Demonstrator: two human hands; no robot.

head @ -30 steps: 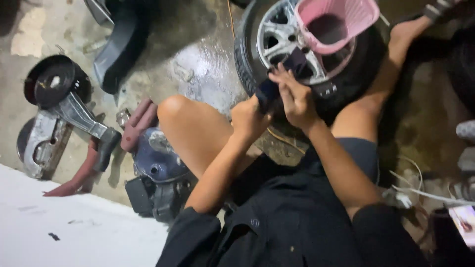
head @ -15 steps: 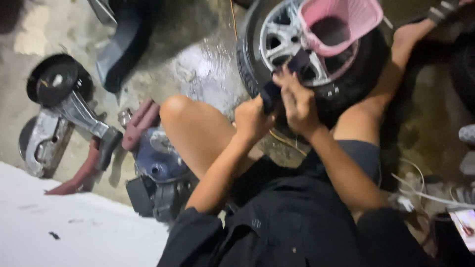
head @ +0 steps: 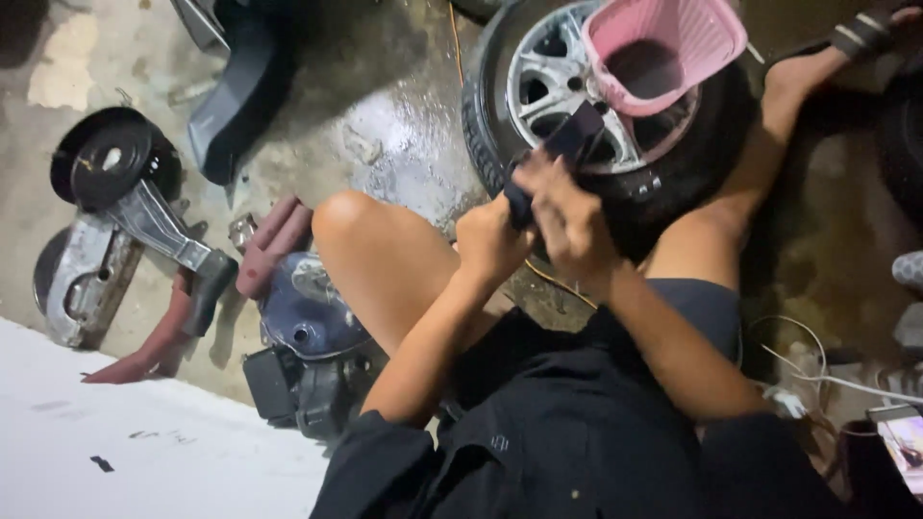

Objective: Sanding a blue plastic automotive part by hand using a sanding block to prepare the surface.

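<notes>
Your two hands hold one small dark thing over a car wheel.

Your left hand (head: 490,235) is curled tight around the low end of the small dark blue-black flat object (head: 562,154), and your right hand (head: 567,216) pinches it from the side, close against the left one. The object tilts up over the black rubber tyre with the silver metal rim (head: 553,82). A pink plastic basket (head: 663,48) sits on the wheel. Your bare knee (head: 356,231) is just beside it. Grey metal parts (head: 125,221) lie well apart on the wet concrete floor (head: 394,125).
</notes>
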